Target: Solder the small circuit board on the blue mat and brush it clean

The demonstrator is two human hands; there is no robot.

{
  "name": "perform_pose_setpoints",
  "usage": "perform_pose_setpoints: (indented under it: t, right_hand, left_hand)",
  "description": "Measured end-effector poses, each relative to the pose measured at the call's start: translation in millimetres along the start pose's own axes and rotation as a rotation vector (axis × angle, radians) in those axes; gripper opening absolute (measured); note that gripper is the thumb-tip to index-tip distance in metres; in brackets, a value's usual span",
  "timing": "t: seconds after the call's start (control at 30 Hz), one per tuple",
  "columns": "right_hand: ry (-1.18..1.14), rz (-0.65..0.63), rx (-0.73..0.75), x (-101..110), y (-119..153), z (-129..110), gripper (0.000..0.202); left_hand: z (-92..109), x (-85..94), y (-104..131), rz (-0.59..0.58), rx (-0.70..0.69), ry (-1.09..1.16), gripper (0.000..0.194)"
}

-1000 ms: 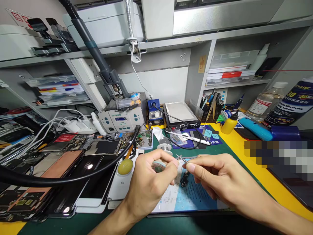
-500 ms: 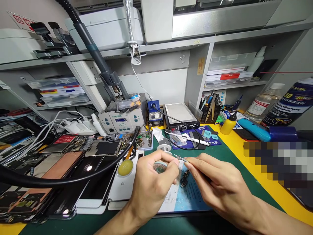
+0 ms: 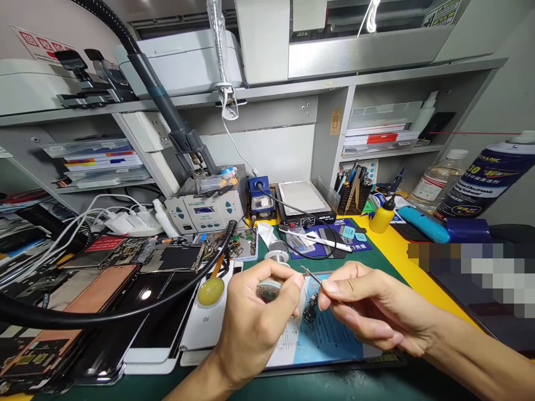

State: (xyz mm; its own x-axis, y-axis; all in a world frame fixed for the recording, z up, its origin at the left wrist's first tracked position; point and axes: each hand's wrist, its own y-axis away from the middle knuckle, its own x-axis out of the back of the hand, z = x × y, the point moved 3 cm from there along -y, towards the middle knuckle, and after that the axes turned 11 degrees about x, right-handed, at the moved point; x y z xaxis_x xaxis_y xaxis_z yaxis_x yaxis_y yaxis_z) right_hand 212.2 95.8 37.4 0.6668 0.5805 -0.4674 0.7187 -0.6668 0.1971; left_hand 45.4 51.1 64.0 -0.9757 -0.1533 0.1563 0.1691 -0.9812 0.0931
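Note:
My left hand (image 3: 259, 317) is closed around a small round spool (image 3: 267, 291) with a pale teal rim, partly hidden by the fingers. Its thumb and forefinger meet in a pinch at the spool's right. My right hand (image 3: 368, 306) grips slim metal tweezers (image 3: 314, 276) between thumb and fingers, their tips pointing up and left, close to my left fingertips but apart from them. Under the gap between the hands, a small dark circuit board (image 3: 311, 309) lies on a blue and white sheet (image 3: 330, 340).
Left of my hands lie a white phone back (image 3: 204, 317) with a yellow disc (image 3: 210, 292) and several opened phones. A solder spool (image 3: 277, 253) stands behind the left hand. A black hose (image 3: 167, 298) arcs across the left. Farther back are a hot-air station (image 3: 204, 209), a hot plate (image 3: 307, 200) and bottles.
My right hand has turned and its lower fingers have loosened, with the tweezers still held. The tweezers now slant more steeply. My left hand keeps its pinch; the whole view has shifted slightly.

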Motion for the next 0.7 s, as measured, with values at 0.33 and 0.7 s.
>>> perform_pose_setpoints:
  t: [0.33, 0.7]
  right_hand:
    - [0.934, 0.154, 0.507, -7.5, 2.4, -12.1, 0.039]
    - [1.056, 0.253, 0.617, -11.3, -3.2, -13.4, 0.031]
  left_hand:
    - [-9.0, 0.2, -3.4, -0.003, 0.03, -0.005, 0.029]
    - [-18.3, 8.3, -15.2, 0.06, -0.023, -0.118, 0.034]
